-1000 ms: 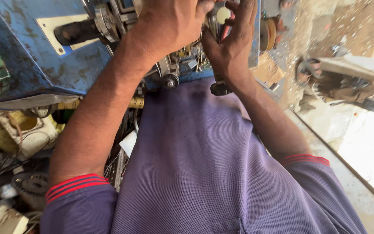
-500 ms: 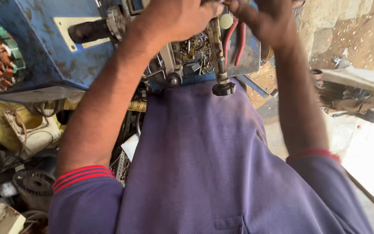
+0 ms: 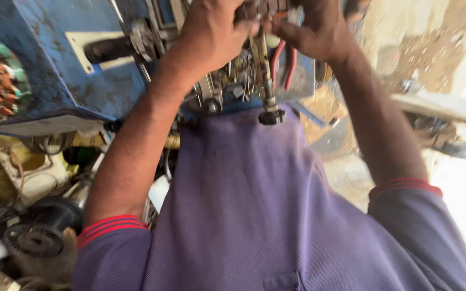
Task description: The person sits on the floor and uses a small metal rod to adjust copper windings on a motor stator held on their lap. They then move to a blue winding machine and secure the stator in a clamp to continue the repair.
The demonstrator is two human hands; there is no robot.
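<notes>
Cluttered workshop floor under a battered blue metal machine housing [image 3: 55, 81]

The blue housing, scratched and paint-chipped, stands over a heap of parts at lower left: a black toothed round metal part [image 3: 32, 241], a black coil of wire [image 3: 55, 214] just beside it, and a dirty cream-coloured box-shaped casing [image 3: 33, 175] near the housing's lower edge. To the right, bare sandy concrete ground [image 3: 346, 167] shows, with a pale flat board [image 3: 443, 105] lying farther off.
</notes>
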